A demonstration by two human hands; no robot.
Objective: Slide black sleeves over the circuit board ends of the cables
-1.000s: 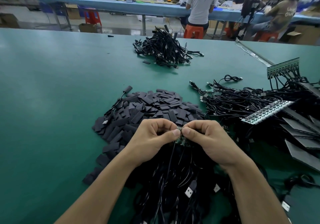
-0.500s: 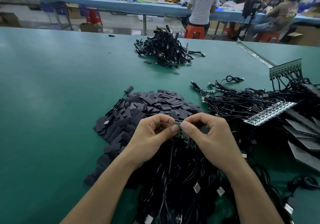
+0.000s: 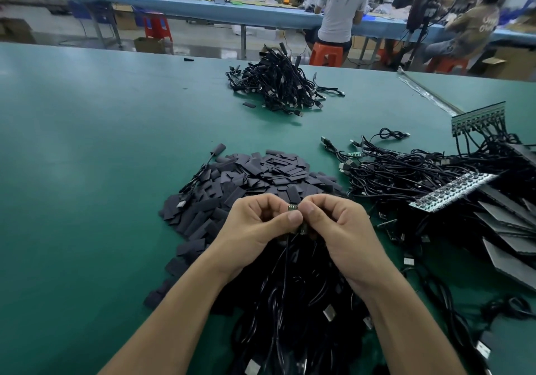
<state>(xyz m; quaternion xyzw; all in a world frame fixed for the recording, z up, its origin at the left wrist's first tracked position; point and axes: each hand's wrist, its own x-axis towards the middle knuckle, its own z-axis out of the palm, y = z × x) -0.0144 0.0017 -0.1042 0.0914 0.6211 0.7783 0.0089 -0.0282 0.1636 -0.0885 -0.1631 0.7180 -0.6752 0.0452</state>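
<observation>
Left hand [image 3: 258, 225]: fingers [image 3: 269, 204] curled, thumb and forefinger pinching the small circuit board [image 3: 293, 207].
Right hand [image 3: 338, 223]: fingers curled, pinching the same board from the opposite side.
Board position: between both thumbs, above the cable heap [image 3: 290, 302], own cable [image 3: 287, 247] hanging down.
Black sleeves [image 3: 261, 171]: loose pile on the green bench [image 3: 87, 171], just behind the hands.

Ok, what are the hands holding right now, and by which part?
Both pinch the circuit board end of one cable, thumb against forefinger: left hand on its left side, right hand on its right.
</observation>
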